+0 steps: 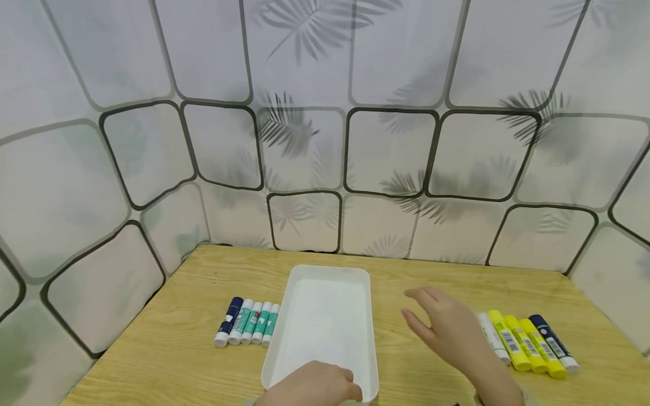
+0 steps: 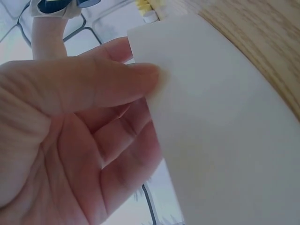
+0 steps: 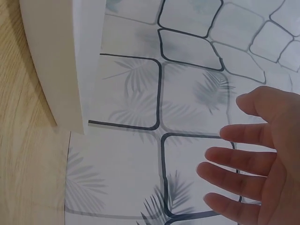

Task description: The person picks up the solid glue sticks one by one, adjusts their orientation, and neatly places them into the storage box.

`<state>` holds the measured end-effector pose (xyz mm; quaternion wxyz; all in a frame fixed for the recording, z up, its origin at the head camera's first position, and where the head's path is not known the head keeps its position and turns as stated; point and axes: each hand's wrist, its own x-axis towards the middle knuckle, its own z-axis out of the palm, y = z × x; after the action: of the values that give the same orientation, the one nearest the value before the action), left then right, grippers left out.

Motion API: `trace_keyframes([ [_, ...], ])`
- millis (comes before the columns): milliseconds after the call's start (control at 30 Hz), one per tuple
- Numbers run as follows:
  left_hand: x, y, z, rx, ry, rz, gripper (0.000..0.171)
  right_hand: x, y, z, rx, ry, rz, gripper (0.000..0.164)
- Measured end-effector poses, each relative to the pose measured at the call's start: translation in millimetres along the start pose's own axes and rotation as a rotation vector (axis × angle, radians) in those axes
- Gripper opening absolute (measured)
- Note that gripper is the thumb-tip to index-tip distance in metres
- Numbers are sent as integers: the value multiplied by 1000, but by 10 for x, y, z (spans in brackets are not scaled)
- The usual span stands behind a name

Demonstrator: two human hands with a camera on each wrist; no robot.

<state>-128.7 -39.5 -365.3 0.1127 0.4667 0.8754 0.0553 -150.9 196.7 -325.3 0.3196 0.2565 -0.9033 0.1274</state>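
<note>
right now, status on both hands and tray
Left hand pinching rim of white tray; right hand holding nothing; glue sticks on both sides, outside tray.

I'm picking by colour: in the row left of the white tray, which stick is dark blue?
The leftmost stick, farthest from the white tray. Its body is mostly dark blue; the other four sticks are green and white.
</note>
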Motion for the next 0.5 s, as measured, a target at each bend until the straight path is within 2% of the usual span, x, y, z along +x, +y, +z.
trace_keyframes([
  [300, -16, 13, -11, 73, 32, 51, 22, -25, 44, 30, -6, 16, -31, 29],
  [500, 2, 5, -9, 72, 13, 56, 22, -25, 48, 39, -2, 9, -29, 30],
])
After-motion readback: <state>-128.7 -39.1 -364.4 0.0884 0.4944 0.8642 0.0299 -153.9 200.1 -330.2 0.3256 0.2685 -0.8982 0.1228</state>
